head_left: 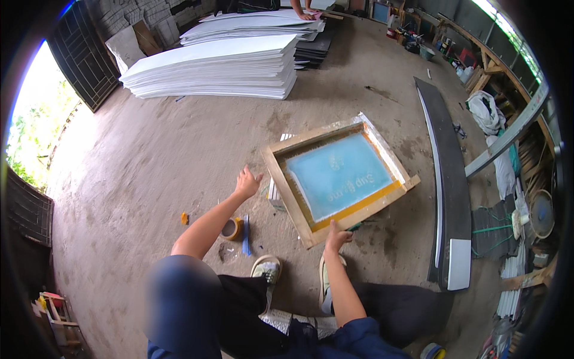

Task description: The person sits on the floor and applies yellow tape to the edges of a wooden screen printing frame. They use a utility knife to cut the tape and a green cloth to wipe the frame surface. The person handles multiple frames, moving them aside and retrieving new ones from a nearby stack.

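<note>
- Fingers of my right hand (336, 236) clamped on near rail of wooden screen frame (341, 176), tilted on concrete floor (149, 161).
- Left hand (247, 182) open, fingers spread, hovering just left of frame's corner.
- Frame's long axis runs lower-left to upper-right; right hand nearer.
- Tape roll (231, 228) under left forearm.

The frame (341, 179) was bare, pale wood, its mesh (338, 175) a matt blue-green film edged with yellow tape. The floor (149, 161) looked like rough, stained concrete — dull and dusty. The stacked sheets (215, 69) were smooth and white, perhaps foam board. The long panel (451, 197) was dark and faintly glossy.
</note>
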`<state>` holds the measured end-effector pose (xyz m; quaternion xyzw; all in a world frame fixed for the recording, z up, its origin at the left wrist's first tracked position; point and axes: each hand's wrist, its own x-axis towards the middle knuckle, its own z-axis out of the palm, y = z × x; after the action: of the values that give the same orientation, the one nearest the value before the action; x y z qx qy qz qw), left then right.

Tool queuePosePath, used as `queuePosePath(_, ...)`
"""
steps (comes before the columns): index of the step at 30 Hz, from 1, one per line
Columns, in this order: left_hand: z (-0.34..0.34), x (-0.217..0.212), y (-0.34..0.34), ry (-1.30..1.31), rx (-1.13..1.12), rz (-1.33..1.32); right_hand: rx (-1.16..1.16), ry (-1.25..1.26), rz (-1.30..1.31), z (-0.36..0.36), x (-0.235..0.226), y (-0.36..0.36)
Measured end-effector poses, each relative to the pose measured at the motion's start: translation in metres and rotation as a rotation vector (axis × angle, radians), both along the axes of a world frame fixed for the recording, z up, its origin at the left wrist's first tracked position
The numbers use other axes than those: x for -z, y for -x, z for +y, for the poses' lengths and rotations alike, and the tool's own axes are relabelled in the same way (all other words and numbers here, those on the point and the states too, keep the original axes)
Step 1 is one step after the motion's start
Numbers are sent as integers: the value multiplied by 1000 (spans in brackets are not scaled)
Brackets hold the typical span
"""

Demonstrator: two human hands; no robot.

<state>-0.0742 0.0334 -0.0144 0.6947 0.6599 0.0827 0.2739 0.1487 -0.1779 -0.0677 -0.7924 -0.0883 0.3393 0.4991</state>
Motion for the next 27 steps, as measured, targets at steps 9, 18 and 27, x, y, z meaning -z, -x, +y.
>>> queuePosePath(9, 92, 46, -56, -359, 181, 12, 244, -46, -426, 12, 22, 17)
queuePosePath(18, 16, 32, -48, -504, -183, -205, -190, 128, -371, 23, -22, -96)
queuePosePath(27, -66, 9, -73, -371, -270, -354, -454, 37, -1008, 68, -29, -224)
